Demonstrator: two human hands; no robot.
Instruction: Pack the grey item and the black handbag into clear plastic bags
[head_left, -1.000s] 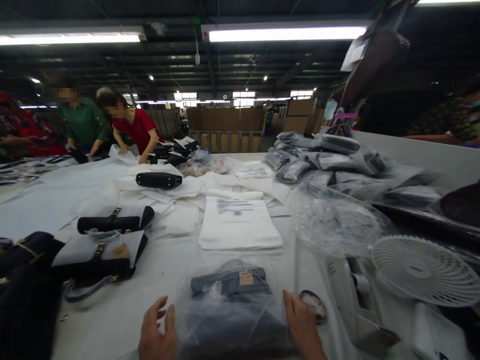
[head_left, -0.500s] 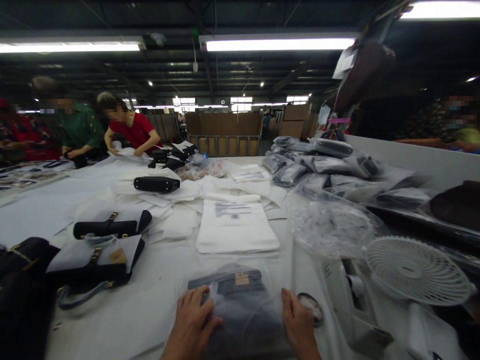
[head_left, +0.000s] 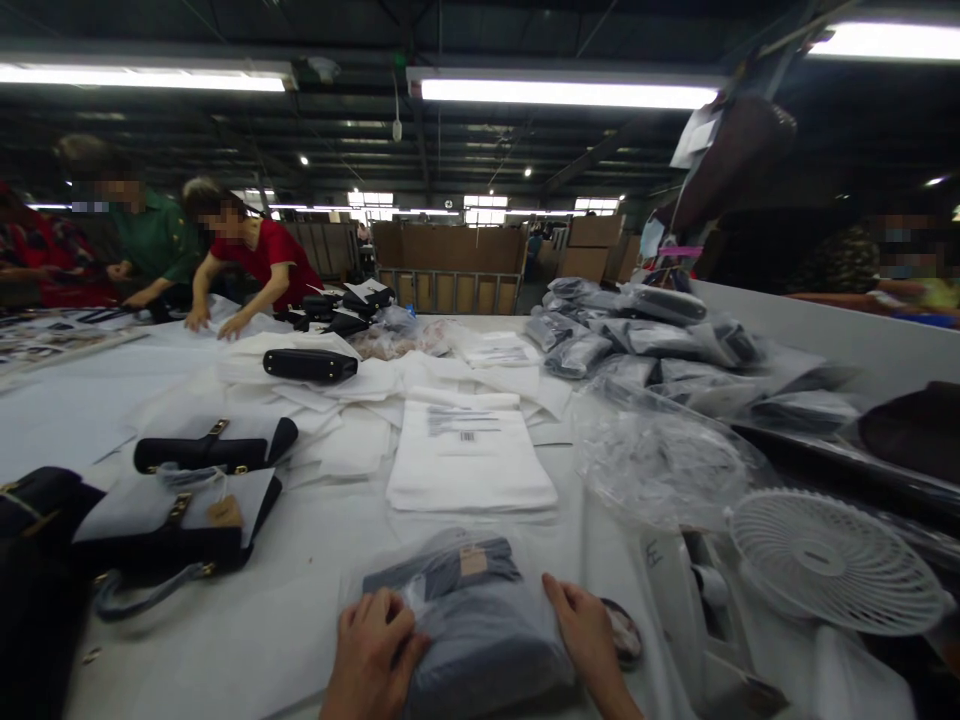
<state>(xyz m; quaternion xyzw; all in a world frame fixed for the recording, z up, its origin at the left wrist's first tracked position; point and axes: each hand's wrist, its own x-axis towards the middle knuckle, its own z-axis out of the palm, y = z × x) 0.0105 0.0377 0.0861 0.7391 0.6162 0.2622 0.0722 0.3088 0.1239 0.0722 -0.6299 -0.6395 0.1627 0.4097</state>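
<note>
A dark handbag (head_left: pixel 487 635) in a clear plastic bag (head_left: pixel 541 640) lies flat on the desk (head_left: pixel 247 630), on the near side of the stack of white barcoded packaging (head_left: pixel 471 470), with a tan tag (head_left: pixel 473 561) showing through the film. Both hands are on it: the left hand (head_left: pixel 375 640) is half curled over the plastic at the handbag's left side, and whether it pinches the film cannot be told; the right hand (head_left: pixel 585 625) is partly open with its fingers at the right edge, and its hold cannot be told either. A round, dark-rimmed object (head_left: pixel 626 635) sits just beside the right hand, nearer than the stack and to its right. Left of the stack are two black handbags (head_left: pixel 161 540) partly covered in white paper, the nearer one bearing a brown tag (head_left: pixel 224 511). Beyond the stack and to its left, another black handbag (head_left: pixel 310 365) rests on loose white sheets. Right of the stack lies a heap of crumpled clear plastic (head_left: pixel 664 450), with a pile of wrapped goods (head_left: pixel 649 330) farther back and a white fan (head_left: pixel 832 562) nearer. Far beyond the stack on the left, a person in a red top (head_left: pixel 274 262) leans over white material.
</note>
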